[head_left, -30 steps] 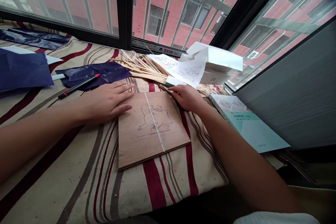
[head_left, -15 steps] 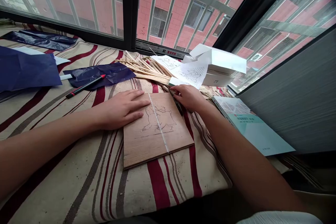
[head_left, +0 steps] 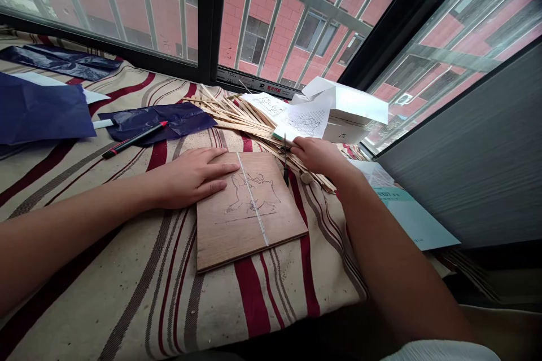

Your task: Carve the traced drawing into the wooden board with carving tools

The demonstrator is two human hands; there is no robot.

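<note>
My left hand (head_left: 197,176) lies flat, fingers stretched, on the upper left part of a square wooden board (head_left: 237,237). The board carries a line drawing of an animal-like figure, and a narrow pale strip (head_left: 253,200) runs down across it. Just beyond the board's right edge, my right hand (head_left: 317,153) has its fingers curled together over a heap of thin wooden strips (head_left: 237,115). Next to those fingertips is a slim dark tool (head_left: 285,172) with a thin pointed end. What the right fingers hold, if anything, is hidden.
Dark blue sheets (head_left: 148,118) and a black-and-red pen (head_left: 135,140) lie on the striped cloth (head_left: 139,271) to the left. At the back, papers with drawings (head_left: 302,118) lean by a white box (head_left: 359,102). A book (head_left: 415,214) sits on the right, below the barred window.
My right hand has shifted rightward, away from the board's edge, and the dark tool beside it shows more plainly. The left hand stays on the board. The view has turned slightly.
</note>
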